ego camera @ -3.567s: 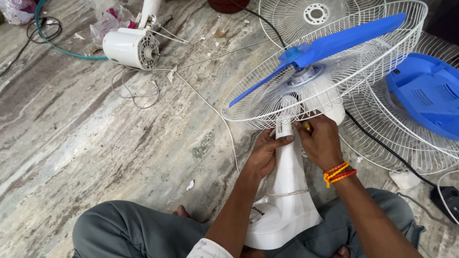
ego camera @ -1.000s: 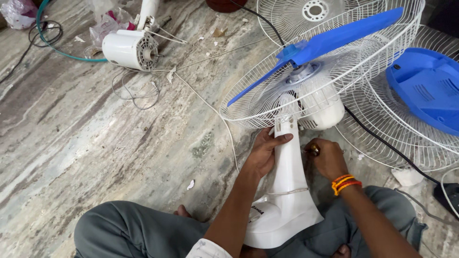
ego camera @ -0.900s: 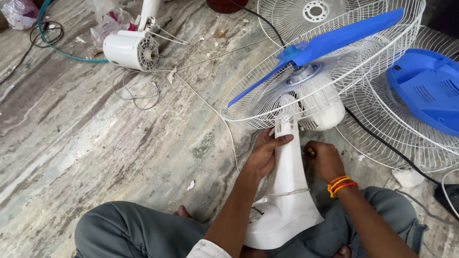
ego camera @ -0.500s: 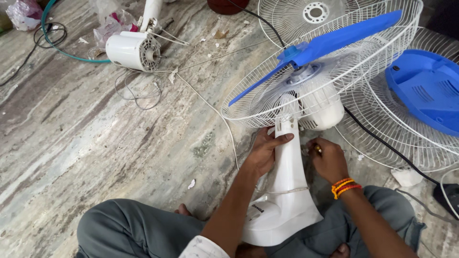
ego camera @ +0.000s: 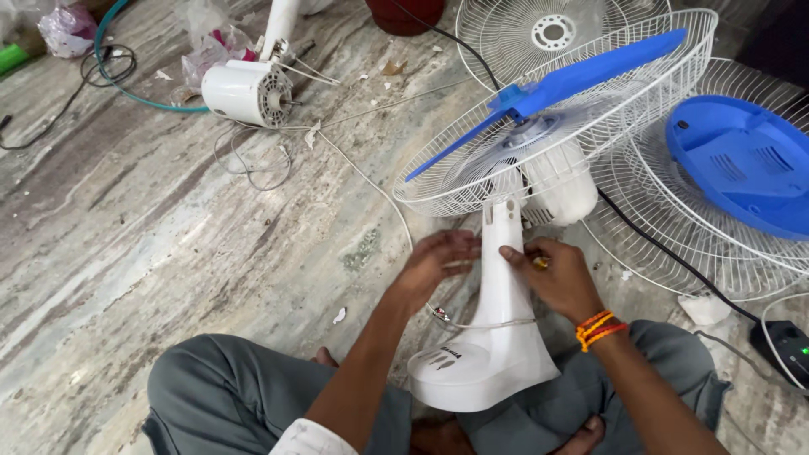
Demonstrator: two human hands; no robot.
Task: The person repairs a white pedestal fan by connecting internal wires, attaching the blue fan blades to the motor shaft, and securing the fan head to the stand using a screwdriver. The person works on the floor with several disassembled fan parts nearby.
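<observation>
While both hands work at the neck of the white fan stand (ego camera: 502, 278), which lies across my lap with its round base (ego camera: 472, 375) nearest me, a good deal stays hard to read. My left hand (ego camera: 434, 265) cups the left side of the neck, fingers curled loosely against it; whether it truly grips or only steadies I cannot tell, since the palm is turned away. My right hand (ego camera: 556, 274) presses its fingertips on the neck's right edge and pinches something small and yellowish (ego camera: 539, 263) (too tiny to identify). A thin wire (ego camera: 484, 324) loops across the stand just above the base. Beyond the hands, the motor housing (ego camera: 556, 181) sits half hidden behind the white wire guard (ego camera: 590, 109), with the blue blade (ego camera: 573, 80) lying across it. To the right, a blue fan part (ego camera: 742, 164) rests in another grille (ego camera: 674, 244) and is cut off by the frame edge. A black cable (ego camera: 666, 253) runs toward a black adapter (ego camera: 784, 350), also partly out of frame. On the marble floor (ego camera: 168, 236) up left lies a separate white motor (ego camera: 244, 91).
</observation>
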